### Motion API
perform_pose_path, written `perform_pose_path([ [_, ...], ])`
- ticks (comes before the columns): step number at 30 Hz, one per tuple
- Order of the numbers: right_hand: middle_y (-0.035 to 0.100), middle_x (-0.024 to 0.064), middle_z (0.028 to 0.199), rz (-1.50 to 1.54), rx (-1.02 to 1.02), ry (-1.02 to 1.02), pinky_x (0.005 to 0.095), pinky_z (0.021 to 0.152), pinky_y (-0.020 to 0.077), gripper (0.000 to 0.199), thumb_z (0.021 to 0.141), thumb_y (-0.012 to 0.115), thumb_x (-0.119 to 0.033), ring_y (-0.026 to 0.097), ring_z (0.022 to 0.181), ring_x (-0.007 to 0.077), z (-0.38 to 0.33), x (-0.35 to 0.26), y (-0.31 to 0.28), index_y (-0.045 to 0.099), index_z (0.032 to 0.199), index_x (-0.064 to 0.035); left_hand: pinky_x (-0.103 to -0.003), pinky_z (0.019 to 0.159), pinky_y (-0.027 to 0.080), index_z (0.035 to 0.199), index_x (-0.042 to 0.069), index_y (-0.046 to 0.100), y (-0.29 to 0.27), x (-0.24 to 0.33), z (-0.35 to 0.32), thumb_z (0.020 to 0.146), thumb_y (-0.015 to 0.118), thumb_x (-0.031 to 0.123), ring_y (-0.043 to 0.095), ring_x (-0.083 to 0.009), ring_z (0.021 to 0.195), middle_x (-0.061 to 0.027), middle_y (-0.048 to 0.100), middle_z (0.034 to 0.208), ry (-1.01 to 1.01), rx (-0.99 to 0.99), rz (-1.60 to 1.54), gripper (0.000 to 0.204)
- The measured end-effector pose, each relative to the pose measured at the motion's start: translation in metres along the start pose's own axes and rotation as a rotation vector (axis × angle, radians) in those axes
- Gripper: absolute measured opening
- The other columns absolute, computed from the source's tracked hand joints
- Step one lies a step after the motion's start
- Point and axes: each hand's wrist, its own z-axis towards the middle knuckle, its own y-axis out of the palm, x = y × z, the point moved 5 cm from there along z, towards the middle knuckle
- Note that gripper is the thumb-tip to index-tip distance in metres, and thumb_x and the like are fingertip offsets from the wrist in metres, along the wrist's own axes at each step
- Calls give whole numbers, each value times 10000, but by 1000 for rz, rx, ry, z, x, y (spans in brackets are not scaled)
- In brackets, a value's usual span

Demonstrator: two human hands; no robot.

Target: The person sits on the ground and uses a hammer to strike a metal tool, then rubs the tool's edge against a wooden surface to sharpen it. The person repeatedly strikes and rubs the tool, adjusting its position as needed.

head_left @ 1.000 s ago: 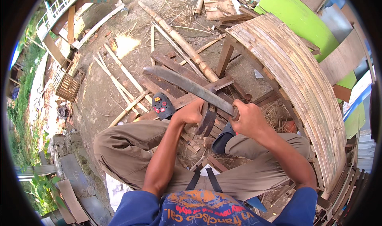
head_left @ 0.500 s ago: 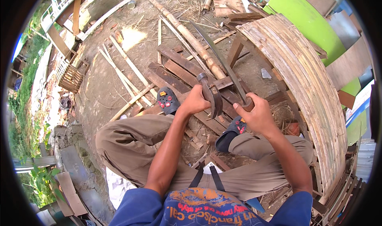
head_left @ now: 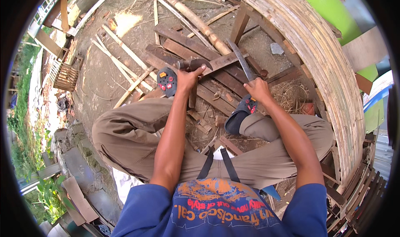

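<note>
My left hand [head_left: 188, 79] is wrapped round a claw hammer [head_left: 193, 96], up close under its dark head. The hammer's handle hangs down below my fingers. In my right hand [head_left: 259, 90] is a long machete [head_left: 240, 61], its grey blade slanting away up and to the left; my fingers hide its handle end. Both tools are above a loose pile of dark brown planks [head_left: 216, 89]. A crosswise board [head_left: 227, 62] rests on the pile between the two hands.
My clog-covered feet [head_left: 167, 82] flank the pile. A bamboo-slat bench [head_left: 312, 49] curves along the right. Thin wooden strips [head_left: 121, 66] and a bamboo pole [head_left: 196, 22] lie on the dirt. A slatted crate [head_left: 66, 75] and a block wall [head_left: 83, 162] are at left.
My left hand has moved left and up with the hammer, whose head has turned sideways. The machete has been drawn lower and its blade points more steeply away. The view has tilted slightly.
</note>
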Motion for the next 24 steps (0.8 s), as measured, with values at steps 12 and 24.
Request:
perform_pose_path([
  [12, 566, 97, 1218, -690, 332, -359, 399, 978, 437, 609, 810, 799, -378, 532, 1187, 269, -6, -15, 111, 576, 1254, -26, -325, 549, 500, 1334, -126, 530, -19, -50, -8, 820, 845, 406, 644, -179, 647, -171, 707, 989, -266, 121, 35, 804],
  [24, 643, 181, 1224, -814, -427, -614, 460, 968, 451, 638, 787, 793, -436, 627, 1141, 326, -75, 8, 287, 629, 1229, -7, -288, 480, 431, 946, -22, 697, -10, -24, -5, 803, 866, 285, 565, -129, 526, -78, 692, 756, -166, 139, -94, 379],
])
